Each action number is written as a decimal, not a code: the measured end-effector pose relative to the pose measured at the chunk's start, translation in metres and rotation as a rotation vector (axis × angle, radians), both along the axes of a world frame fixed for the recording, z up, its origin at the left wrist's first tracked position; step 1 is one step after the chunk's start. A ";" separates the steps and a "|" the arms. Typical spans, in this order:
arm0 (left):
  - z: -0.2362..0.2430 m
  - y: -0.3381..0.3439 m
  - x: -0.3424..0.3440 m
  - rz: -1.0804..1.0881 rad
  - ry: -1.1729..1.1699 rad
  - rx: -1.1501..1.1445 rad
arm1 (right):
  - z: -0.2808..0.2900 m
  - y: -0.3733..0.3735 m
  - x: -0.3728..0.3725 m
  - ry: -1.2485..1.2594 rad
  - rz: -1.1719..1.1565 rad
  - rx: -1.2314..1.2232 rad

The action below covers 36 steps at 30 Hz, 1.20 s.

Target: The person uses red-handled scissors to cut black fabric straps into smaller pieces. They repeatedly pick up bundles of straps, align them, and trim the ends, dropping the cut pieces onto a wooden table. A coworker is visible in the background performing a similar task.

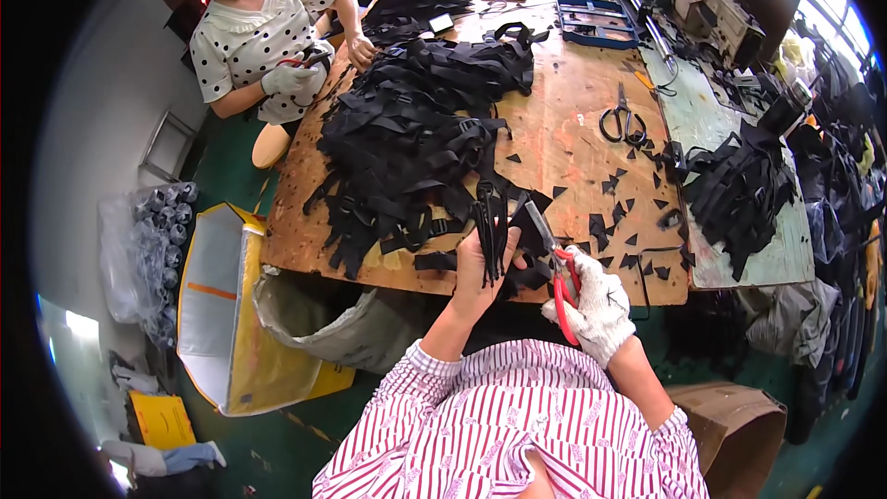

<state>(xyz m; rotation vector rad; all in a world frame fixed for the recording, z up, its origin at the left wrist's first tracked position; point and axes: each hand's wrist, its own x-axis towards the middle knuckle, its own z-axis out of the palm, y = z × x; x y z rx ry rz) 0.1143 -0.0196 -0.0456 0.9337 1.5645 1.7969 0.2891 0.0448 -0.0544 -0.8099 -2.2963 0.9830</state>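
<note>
"Striped shirt point(517, 416), 1, nearest. Next entry?"

"Black strap bundle point(489, 222), 1: probably light, limp, hardly fragile; best pinched near the ends."

"Grip, from where you stand?"

"Left hand point(479, 270) closed round it, upper ends toward 12 o'clock. Right hand point(601, 310), gloved, clasps red-handled cutters point(561, 303), 4 o'clock from the bundle."

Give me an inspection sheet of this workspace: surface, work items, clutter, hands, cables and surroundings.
Surface: brown wooden tabletop, with a pale green surface on its right.
Work items: bundle of black straps; red-handled scissors.
Clutter: heaped black straps, scattered black scraps, black-handled scissors, blue tray.
Hands: bare left hand grips the bundle; gloved right hand grips the red-handled scissors.
Cables: none I can identify with certainty.
Surroundings: co-worker at upper left, yellow-sided bin at left, cardboard box at lower right.
</note>
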 end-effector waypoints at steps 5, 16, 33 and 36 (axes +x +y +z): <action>-0.005 0.001 0.007 -0.043 -0.029 -0.014 | -0.006 -0.002 0.004 -0.016 -0.013 -0.004; -0.005 0.002 0.006 -0.004 0.123 -0.142 | -0.016 -0.012 0.005 -0.043 -0.018 -0.354; -0.029 0.001 -0.001 -0.057 -0.036 -0.078 | -0.022 -0.013 0.003 0.134 -0.030 -0.583; -0.030 -0.004 0.001 -0.072 -0.099 -0.112 | 0.010 -0.006 -0.003 0.015 -0.158 -0.935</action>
